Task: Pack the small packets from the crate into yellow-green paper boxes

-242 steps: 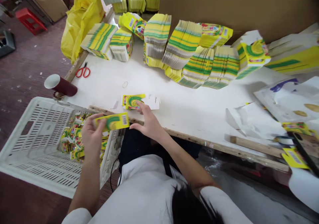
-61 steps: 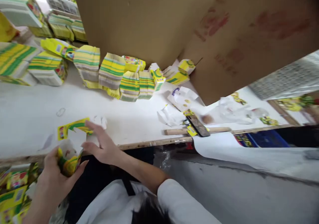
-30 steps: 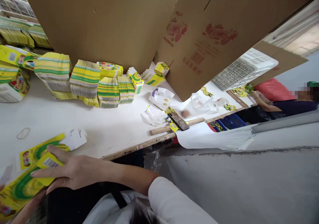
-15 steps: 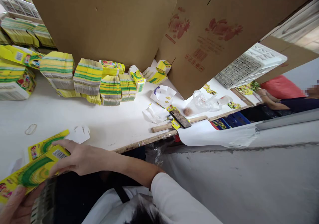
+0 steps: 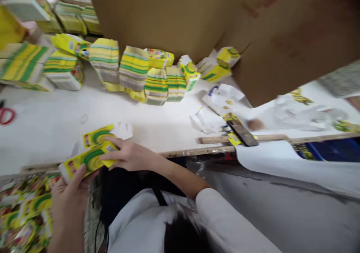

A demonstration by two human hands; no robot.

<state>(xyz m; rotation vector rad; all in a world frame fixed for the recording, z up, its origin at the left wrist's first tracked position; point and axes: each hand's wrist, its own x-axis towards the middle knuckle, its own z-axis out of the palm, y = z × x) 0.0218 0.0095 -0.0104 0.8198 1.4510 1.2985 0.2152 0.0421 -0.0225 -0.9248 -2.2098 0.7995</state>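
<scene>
Both hands hold a small yellow-and-green carton (image 5: 87,160) just in front of the table's near edge. My left hand (image 5: 69,193) grips its lower left end from below. My right hand (image 5: 128,156) pinches its right end, fingers closed on the flap. A flat yellow-green carton blank (image 5: 97,135) lies on the white table (image 5: 50,133) just behind the held one. Beside it lies a white cut-out piece (image 5: 123,130).
Stacks of flat yellow-green blanks (image 5: 135,71) line the back of the table under a big brown cardboard sheet (image 5: 197,24). A phone (image 5: 242,132) and crumpled papers lie at the right. Red scissors (image 5: 6,115) are far left. A crate of finished cartons (image 5: 25,211) sits lower left.
The view has swung back to the left and down, blurring the picture. The carton in my hands has come up toward the table edge, still held by both hands.
</scene>
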